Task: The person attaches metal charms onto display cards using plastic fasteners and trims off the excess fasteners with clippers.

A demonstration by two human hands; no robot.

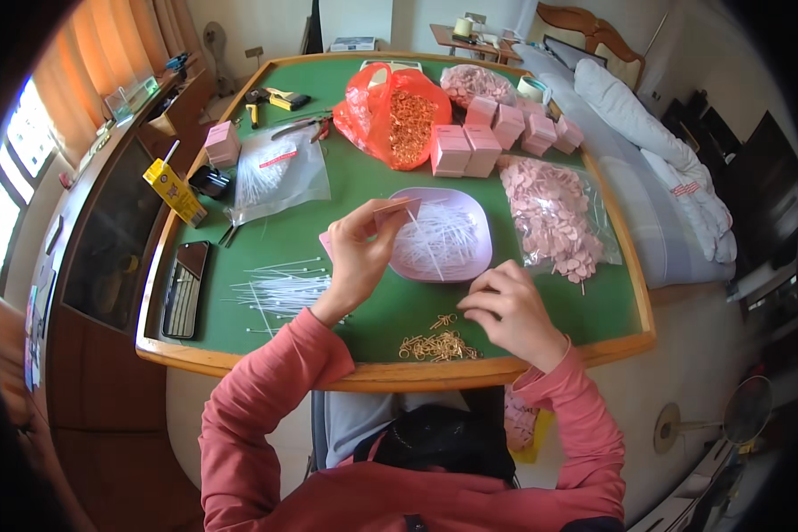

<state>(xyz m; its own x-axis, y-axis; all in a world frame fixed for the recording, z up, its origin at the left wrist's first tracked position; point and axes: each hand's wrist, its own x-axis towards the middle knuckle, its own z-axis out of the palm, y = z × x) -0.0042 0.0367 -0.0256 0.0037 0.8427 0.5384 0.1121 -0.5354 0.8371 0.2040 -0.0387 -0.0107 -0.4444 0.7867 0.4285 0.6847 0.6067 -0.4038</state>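
Note:
My left hand (361, 253) is closed, pinching a small pink card (397, 211) over the left rim of a lilac bowl (397, 253). Thin white plastic strips (443, 239) fill that bowl. Under my left wrist, more white strips with small heads (279, 291) lie spread on the green tabletop. To the right, my right hand (512, 310) hovers with its fingers curled and pressed together; whatever they hold, if anything, is too small to make out. Just left of it, near the front edge, is a small heap of gold-coloured metal clasps (439, 346).
A clear bag of pink tags (559, 217) lies at right. Behind stand pink boxes (465, 151) and an open red bag (363, 115) of gold pieces. At left are a phone (186, 291), a yellow drink carton (174, 191), pliers (301, 127) and a bag of white strips (279, 173).

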